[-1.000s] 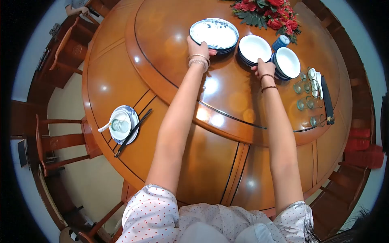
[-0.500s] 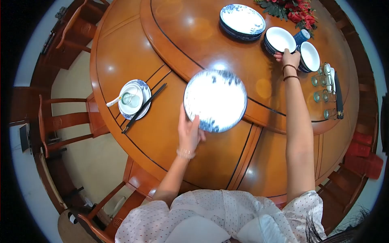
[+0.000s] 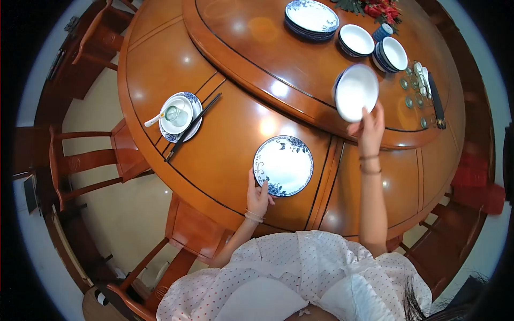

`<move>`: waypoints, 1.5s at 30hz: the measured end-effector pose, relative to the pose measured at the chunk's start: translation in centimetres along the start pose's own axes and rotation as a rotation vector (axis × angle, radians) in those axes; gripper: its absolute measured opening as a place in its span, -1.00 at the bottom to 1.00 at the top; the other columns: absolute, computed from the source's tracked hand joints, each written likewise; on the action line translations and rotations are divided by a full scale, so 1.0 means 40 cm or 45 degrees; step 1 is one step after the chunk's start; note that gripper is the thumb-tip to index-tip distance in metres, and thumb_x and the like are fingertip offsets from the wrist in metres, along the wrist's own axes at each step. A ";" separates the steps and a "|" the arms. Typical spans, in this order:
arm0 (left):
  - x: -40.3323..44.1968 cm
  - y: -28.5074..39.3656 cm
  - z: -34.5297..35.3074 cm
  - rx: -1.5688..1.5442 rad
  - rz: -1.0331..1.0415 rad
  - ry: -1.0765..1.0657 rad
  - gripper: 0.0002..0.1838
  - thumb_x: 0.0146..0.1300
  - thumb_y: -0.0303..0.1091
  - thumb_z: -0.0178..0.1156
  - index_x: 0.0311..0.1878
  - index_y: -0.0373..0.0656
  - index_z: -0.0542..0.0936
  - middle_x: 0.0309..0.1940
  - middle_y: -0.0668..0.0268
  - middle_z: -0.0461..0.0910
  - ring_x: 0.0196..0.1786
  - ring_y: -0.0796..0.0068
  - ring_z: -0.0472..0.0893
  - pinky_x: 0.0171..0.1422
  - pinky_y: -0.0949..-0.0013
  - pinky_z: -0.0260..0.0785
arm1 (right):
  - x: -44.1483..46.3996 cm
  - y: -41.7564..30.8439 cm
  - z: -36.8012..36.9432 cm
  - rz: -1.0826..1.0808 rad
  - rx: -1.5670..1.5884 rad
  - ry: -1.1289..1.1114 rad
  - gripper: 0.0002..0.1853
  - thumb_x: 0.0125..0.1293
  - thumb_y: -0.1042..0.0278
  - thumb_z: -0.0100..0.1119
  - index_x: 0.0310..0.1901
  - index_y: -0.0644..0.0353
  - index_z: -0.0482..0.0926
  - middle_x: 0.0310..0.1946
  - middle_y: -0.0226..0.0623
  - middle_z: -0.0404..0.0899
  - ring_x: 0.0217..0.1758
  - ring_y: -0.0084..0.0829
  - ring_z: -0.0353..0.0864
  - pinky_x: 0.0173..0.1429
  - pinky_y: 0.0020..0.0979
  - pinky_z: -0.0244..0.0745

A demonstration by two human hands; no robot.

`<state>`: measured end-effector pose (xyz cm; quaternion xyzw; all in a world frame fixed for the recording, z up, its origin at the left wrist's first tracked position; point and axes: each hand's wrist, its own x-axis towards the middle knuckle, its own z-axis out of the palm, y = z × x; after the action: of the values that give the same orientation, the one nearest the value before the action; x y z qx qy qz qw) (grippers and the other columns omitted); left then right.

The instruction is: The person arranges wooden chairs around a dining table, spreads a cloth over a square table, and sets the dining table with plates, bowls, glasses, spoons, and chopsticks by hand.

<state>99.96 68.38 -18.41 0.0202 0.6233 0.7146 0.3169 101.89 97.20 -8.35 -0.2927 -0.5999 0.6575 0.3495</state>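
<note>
My left hand [image 3: 259, 200] grips the near-left rim of a plate [image 3: 284, 165], white with blue flowers. The plate is low over the front of the wooden table; whether it touches the surface I cannot tell. In my right hand [image 3: 369, 131] is a white bowl [image 3: 356, 92], held by its near rim, tilted, above the edge of the turntable [image 3: 316, 119]. Behind it on the turntable are a stack of bowls [image 3: 356, 40], a second bowl stack [image 3: 394, 53] and a stack of flowered plates [image 3: 312, 17].
To the left, a place setting [image 3: 176, 119] has a plate, bowl, spoon and glass, with dark chopsticks [image 3: 194, 128] beside it. Several glasses [image 3: 412, 88], spoons and dark chopsticks [image 3: 436, 101] lie at right. Red flowers [image 3: 384, 9] stand behind. Wooden chairs [image 3: 88, 160] surround the table.
My right hand has lifted a bowl from the middle stack and drawn it toward me. My left hand has lowered the plate toward the table's front.
</note>
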 end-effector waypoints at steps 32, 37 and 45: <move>-0.034 -0.067 -0.043 0.337 -0.116 -0.051 -0.40 0.25 -0.37 -0.18 0.27 -0.06 -0.22 -0.64 0.23 0.51 -0.77 0.56 0.43 -0.78 0.59 0.22 | -0.473 0.270 0.085 0.574 -0.076 -0.291 -0.51 0.25 0.39 -0.15 0.12 0.28 -0.09 -0.69 -0.21 0.40 -0.74 -0.45 0.44 -0.71 -0.55 0.37; -0.028 -0.078 -0.062 0.268 -0.132 -0.097 -0.38 0.25 -0.34 -0.16 0.27 -0.06 -0.24 -0.66 0.23 0.51 -0.77 0.57 0.43 -0.79 0.59 0.22 | -0.472 0.265 0.081 0.596 -0.077 -0.328 -0.48 0.24 0.37 -0.13 0.15 0.28 -0.11 -0.68 -0.18 0.42 -0.74 -0.46 0.44 -0.71 -0.55 0.36; -0.049 -0.041 -0.077 0.284 -0.085 -0.028 -0.39 0.22 -0.38 -0.08 0.25 -0.20 -0.14 -0.69 0.30 0.46 -0.76 0.65 0.35 -0.70 0.63 0.22 | -0.400 0.220 0.018 0.542 -0.320 -0.099 -0.55 0.24 0.25 -0.10 0.11 0.27 0.16 -0.61 -0.30 0.45 -0.63 -0.57 0.45 -0.59 -0.60 0.36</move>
<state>100.94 64.77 -19.83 0.0425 0.6958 0.6295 0.3432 109.72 83.50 -17.56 -0.4279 -0.6148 0.6474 0.1406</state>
